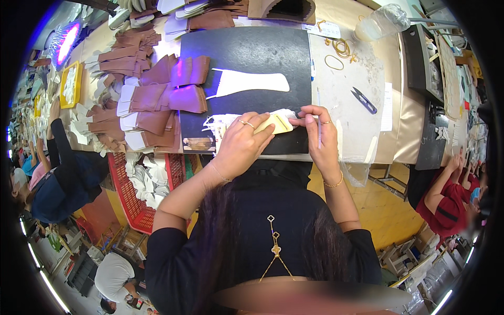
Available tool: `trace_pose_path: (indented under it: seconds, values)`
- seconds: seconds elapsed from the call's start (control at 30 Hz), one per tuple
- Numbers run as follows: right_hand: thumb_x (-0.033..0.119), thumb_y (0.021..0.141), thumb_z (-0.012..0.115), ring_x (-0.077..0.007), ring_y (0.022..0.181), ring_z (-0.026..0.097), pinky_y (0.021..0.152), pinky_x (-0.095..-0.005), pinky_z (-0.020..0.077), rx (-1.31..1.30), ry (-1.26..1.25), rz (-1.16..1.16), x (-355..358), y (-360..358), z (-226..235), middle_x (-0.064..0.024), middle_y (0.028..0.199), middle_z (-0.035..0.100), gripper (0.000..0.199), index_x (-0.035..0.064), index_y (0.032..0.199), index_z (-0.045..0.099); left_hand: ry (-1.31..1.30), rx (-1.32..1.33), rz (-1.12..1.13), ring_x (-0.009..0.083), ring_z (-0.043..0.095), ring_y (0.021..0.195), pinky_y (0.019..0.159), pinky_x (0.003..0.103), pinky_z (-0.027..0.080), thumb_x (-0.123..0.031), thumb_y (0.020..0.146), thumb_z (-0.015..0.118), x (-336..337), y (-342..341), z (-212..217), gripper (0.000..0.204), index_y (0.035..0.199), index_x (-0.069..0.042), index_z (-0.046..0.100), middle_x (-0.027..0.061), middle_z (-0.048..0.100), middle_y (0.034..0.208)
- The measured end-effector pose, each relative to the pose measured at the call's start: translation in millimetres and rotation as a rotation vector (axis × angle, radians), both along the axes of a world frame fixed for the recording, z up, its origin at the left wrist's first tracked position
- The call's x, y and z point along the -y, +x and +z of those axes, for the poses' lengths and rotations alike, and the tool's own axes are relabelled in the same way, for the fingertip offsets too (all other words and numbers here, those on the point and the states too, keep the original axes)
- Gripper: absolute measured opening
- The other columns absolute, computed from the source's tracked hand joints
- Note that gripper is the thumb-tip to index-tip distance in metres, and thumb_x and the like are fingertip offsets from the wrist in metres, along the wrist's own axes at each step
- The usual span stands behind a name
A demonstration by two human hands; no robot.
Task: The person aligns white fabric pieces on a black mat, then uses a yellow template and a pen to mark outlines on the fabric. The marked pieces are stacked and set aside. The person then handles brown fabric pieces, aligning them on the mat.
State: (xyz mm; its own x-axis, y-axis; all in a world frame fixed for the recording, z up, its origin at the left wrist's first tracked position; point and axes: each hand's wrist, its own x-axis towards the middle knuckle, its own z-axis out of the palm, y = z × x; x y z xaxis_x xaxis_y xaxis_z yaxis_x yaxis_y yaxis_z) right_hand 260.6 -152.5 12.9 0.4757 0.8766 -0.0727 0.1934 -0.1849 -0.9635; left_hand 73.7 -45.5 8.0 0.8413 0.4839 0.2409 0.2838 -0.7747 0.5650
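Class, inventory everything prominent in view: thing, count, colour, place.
Mat: one, black, centre
White cutout: one, white, loose on mat
Block: one, yellow, over mat
Brown pieces: many, brown, stacked left
Snips: one, dark blue, right of mat
Rubber bands: several, tan, upper right
Bottle: one, clear, top right
Basket: one, red, lower left
Co-workers: several, mixed clothing, both sides
Left hand: one, gold ring, holding block
Right hand: one, gold bracelet, at block's end

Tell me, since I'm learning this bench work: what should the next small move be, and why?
Perhaps steady the yellow block with the left hand while the right hand gently evens the white material beside it. The left fingers already lie on the block, the right fingertips are close to its right end, and white material shows along its upper edge.
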Motion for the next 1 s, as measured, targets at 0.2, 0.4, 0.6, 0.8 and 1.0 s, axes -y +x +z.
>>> trace_pose_path:
  seconds: [0.2,0.4,0.6,0.8,1.0]
  values:
    - [0.016,0.107,0.051,-0.0229,0.095,0.072,0.084,-0.0328,0.0526,-0.038,0.051,0.022,2.1,0.2,4.8,-0.014,0.103,0.066,0.024,-0.0012,0.117,0.065,0.025,0.005,0.014,0.0292,0.062,0.108,0.092,0.042,0.052,-0.014,0.083,0.075,2.6,2.5,-2.5,0.023,0.104,-0.003,0.072,0.0134,0.067,0.119]
    - [0.008,0.095,0.066,-0.0245,0.088,0.068,0.086,-0.0373,0.0484,0.515,0.238,0.239,1.5,0.6,2.8,-0.0107,0.096,0.073,0.012,0.0028,0.104,0.072,0.098,0.004,0.015,0.0295,0.063,0.106,0.09,0.043,0.052,-0.012,0.081,0.076,6.2,2.8,-5.0,0.025,0.105,-0.003,0.073,0.0134,0.067,0.119]
    - [0.007,0.09,0.071,-0.023,0.088,0.069,0.084,-0.0376,0.0475,0.622,0.24,0.251,-4.1,-1.9,-3.0,-0.0098,0.096,0.074,0.009,0.0047,0.099,0.072,0.133,-0.006,0.009,0.0286,0.063,0.104,0.088,0.042,0.052,-0.012,0.081,0.078,5.9,2.8,-5.5,0.026,0.105,-0.004,0.073,0.0121,0.068,0.119]
    - [0.011,0.089,0.073,-0.023,0.087,0.068,0.083,-0.0377,0.0474,0.692,0.224,0.313,-4.7,1.1,2.6,-0.0096,0.097,0.073,0.01,0.0059,0.097,0.071,0.139,-0.013,0.006,0.0281,0.063,0.103,0.088,0.042,0.052,-0.013,0.082,0.077,5.9,2.9,-6.1,0.026,0.106,-0.004,0.073,0.0121,0.068,0.119]
    - [0.012,0.09,0.072,-0.0229,0.086,0.067,0.084,-0.0386,0.0476,0.747,0.184,0.372,-2.4,2.1,6.9,-0.0085,0.096,0.072,0.008,0.0069,0.096,0.07,0.132,-0.025,0.005,0.0277,0.063,0.104,0.088,0.042,0.051,-0.012,0.083,0.076,6.3,2.2,-5.9,0.025,0.106,-0.004,0.073,0.012,0.067,0.12]
